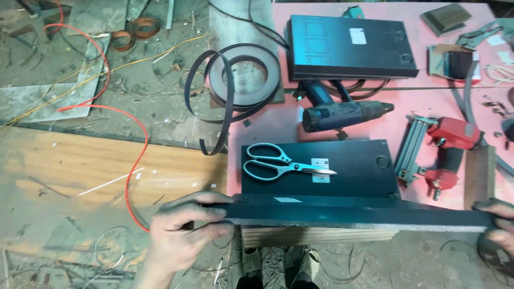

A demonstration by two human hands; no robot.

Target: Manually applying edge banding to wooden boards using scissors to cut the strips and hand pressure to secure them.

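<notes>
Spanning both hands, a dark panel [353, 214] lies crosswise — left hand [179, 235] fingers curled around one end, right hand [498, 222] gripping the other.

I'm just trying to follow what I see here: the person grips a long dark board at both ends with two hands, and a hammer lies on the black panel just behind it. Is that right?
Not quite. The head view shows scissors, not a hammer, lying on the black panel. The rest holds: the left hand and right hand grip the long dark board at its ends.
</notes>
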